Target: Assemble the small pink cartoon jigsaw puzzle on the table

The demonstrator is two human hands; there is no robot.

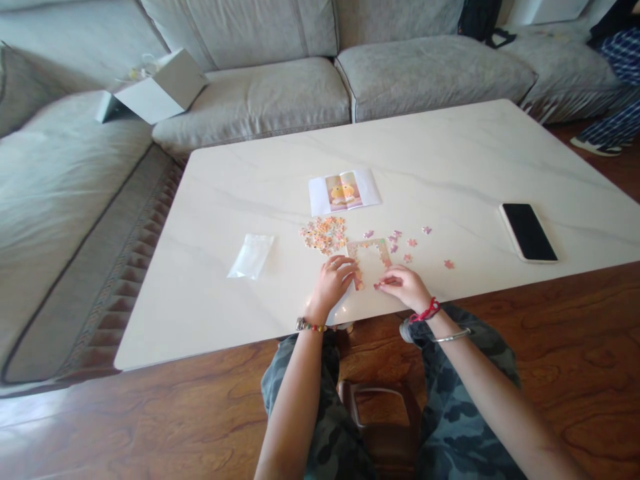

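A partly joined jigsaw frame lies on the white marble table near its front edge. My left hand rests on the frame's left side with fingers curled down on the pieces. My right hand sits at the frame's lower right, its fingers pinched on a small puzzle piece. A heap of loose pieces lies just behind my left hand. A few scattered pieces lie to the right of the frame.
A folded picture sheet lies behind the heap. An empty clear bag is at the left, a black phone at the right. A grey sofa with a white box wraps the table. Another person's legs show far right.
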